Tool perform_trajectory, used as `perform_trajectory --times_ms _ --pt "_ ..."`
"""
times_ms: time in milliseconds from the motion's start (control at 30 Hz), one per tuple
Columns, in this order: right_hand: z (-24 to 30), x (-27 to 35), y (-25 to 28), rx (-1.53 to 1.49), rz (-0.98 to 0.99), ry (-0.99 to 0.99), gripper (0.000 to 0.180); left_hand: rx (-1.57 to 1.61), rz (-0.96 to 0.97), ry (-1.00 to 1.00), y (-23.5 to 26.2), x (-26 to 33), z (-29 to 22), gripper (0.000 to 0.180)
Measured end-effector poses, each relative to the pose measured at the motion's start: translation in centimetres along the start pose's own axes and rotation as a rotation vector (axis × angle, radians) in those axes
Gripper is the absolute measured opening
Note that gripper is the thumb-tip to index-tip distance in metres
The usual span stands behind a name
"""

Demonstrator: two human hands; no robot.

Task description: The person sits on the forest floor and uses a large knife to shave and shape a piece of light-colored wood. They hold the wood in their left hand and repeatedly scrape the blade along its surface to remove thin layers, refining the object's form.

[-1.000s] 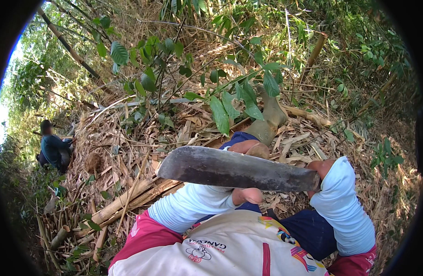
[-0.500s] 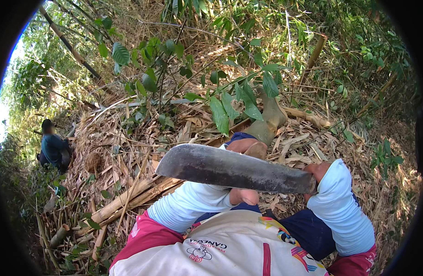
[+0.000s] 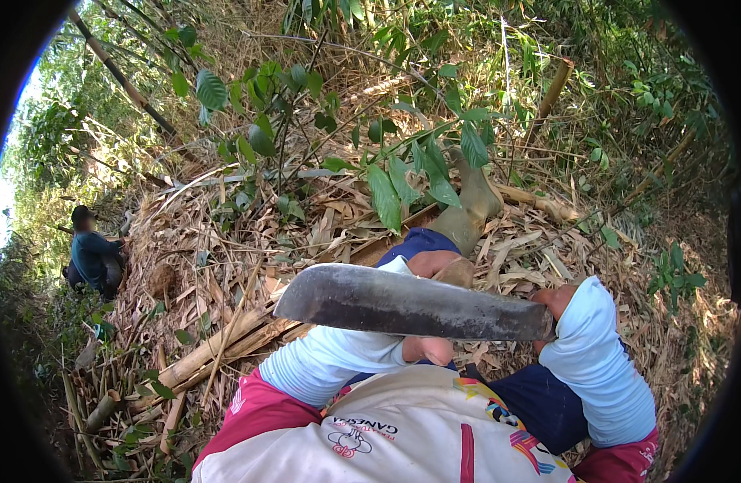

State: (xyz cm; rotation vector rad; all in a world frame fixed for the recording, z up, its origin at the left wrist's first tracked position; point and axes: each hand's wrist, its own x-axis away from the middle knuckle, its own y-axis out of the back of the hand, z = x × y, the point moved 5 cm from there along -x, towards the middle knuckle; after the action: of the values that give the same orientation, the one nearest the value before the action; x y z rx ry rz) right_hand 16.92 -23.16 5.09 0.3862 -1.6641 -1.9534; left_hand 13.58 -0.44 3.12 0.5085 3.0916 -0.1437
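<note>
A machete (image 3: 410,302) with a broad, dark grey blade lies almost level across the front of my body, its rounded tip to the left. My right hand (image 3: 557,303) is closed at its right end, where the handle is hidden in my grip. My left hand (image 3: 429,349) is behind the blade, with skin showing above and below it. It looks curled, but the blade covers most of the fingers and whatever is in them. A small tan surface shows just above the blade there; I cannot tell what it is. Both forearms wear light blue sleeves.
Beyond the blade, an olive boot (image 3: 469,211) stands among dry leaves. A leafy green plant (image 3: 384,199) rises before me. Split bamboo (image 3: 217,348) lies at left, and a cut stump (image 3: 551,92) stands far right. Another person (image 3: 95,253) crouches at far left.
The blade's left end has dipped and its face has tilted slightly. Skin above the blade has shifted a little right, baring more blue cloth. The other person's arm has moved.
</note>
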Motion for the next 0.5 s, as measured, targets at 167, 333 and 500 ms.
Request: perform_trajectory --times_ms 167,333,500 --pt "0.0 0.1 -0.2 0.021 -0.011 0.060 0.049 -0.145 0.044 -0.239 -0.1 -0.6 -1.0 0.089" --pt "0.2 0.1 -0.1 0.038 0.019 0.034 0.052 -0.083 0.019 -0.205 -0.6 -0.5 -1.1 0.089" --pt "0.3 0.4 0.3 0.033 -0.036 0.048 0.054 -0.133 0.032 -0.148 0.1 -0.1 -0.1 0.097"
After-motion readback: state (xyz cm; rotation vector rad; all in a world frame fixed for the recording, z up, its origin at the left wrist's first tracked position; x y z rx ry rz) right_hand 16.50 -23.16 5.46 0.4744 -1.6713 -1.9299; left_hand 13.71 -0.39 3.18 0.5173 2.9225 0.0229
